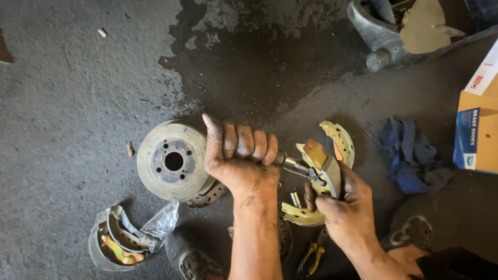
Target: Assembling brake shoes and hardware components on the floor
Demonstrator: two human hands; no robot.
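Grey concrete floor (pixel 78 88): rough, with a dark wet stain spreading across its upper middle.
Brake drum (pixel 174 161): round, rusty grey metal with a ring of stud holes, lying flat on the floor just left of the left hand.
Cardboard box (pixel 478 132): orange and blue, at the right edge, well apart from the hands.
Blue rag (pixel 412 155): crumpled on the floor between the box and the brake shoes.
Wrapped brake shoes (pixel 122 243): a second curved pair in torn clear plastic, lower left.
Left hand (pixel 238 155): greasy, fist closed tight around the handle of a tool whose coiled spring end (pixel 280 157) juts out toward the right.
Right hand (pixel 345 207): greasy, fingers clamped on the lower edge of the brake shoe assembly.
Brake shoe assembly (pixel 324 171): yellowish curved metal shoes with a lever, held up between both hands, just right of the drum.
Yellow-handled pliers (pixel 312 254): on the floor below the right wrist.
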